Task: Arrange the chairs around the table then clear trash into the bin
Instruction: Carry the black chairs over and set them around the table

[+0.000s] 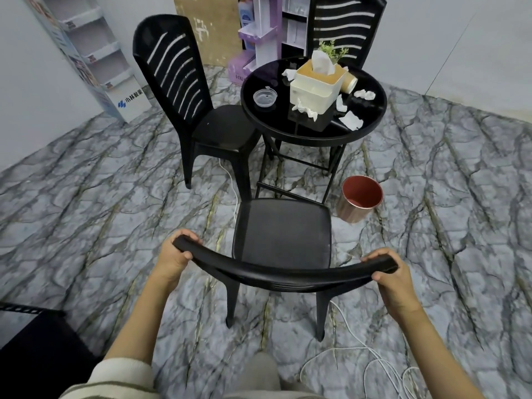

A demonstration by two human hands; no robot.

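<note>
Left hand [175,254] and right hand [394,279] each gripped an end of the chair [282,234] top rail. Chair stood near the surface [288,133]. Probably light, stiff plastic; rail ends suit pushing.

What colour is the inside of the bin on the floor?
Dark red inside the bin; seen best in the head view.

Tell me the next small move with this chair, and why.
Probably push the chair straight forward to the table. Both the left hand and right hand grip its backrest, its seat lies short of the table, and the bin stands just right of its path.
</note>
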